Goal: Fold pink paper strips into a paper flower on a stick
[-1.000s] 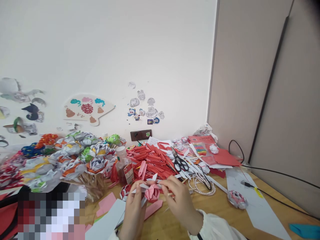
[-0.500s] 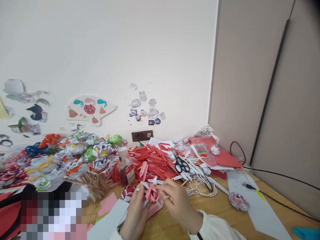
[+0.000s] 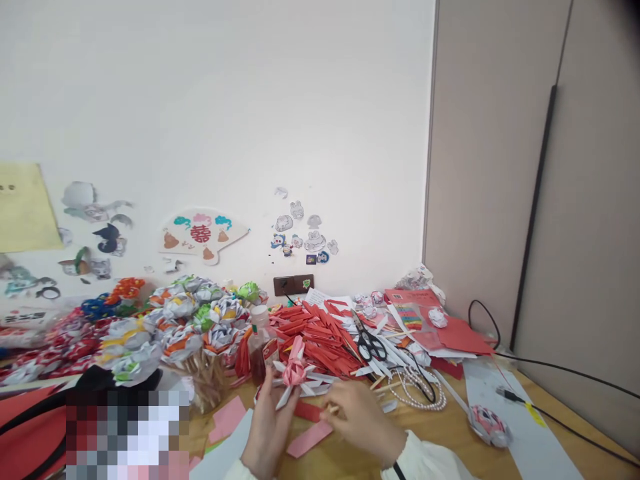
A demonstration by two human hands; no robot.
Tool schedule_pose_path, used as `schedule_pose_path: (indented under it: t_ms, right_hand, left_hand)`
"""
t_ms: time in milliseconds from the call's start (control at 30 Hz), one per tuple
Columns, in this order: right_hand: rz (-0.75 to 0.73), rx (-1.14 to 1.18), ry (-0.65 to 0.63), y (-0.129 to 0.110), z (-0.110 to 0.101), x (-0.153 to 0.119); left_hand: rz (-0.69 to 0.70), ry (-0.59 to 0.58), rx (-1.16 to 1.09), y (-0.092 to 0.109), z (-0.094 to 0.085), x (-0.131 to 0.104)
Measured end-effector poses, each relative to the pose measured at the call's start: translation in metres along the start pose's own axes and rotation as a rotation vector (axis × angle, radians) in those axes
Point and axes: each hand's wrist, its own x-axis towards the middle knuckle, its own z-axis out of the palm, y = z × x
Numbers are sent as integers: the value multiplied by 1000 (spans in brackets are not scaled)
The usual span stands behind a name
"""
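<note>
At the lower centre of the frame, the left hand grips a pink paper flower between its fingers, bloom upright above the desk with white strips splaying from its base. The right hand, just to its right, has its fingers curled closed around a small, pale, stick-like piece, too small to name surely. A pink strip lies just below, between the hands.

The step looks like shaping or adding petals. Best to pinch the flower low, at the base, so the folded centre isn't crushed, turn it a little for each petal, and seat each strip snugly before easing off; a loose hold could let the layers spring apart.
</note>
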Motion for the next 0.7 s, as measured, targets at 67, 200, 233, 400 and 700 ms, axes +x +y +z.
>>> schedule_pose_path:
  t_ms: [67,200,233,400,700]
  right_hand:
    - [-83,32,-65,1,9,-3]
    - [-115,265,-17,6,30,-3]
    - [-56,337,46,7,35,0]
    - [264,913,249,12,52,25]
    - [393,1007,481,29,43,33]
  left_hand:
    - [-50,54,-130,5,-1,7]
    - [-239,191,-634,17,0,9]
    - [-250,182,-679,18,2,8]
    - [-213,18,-670,17,12,2]
    - [-289,-199,-469,6,22,-8]
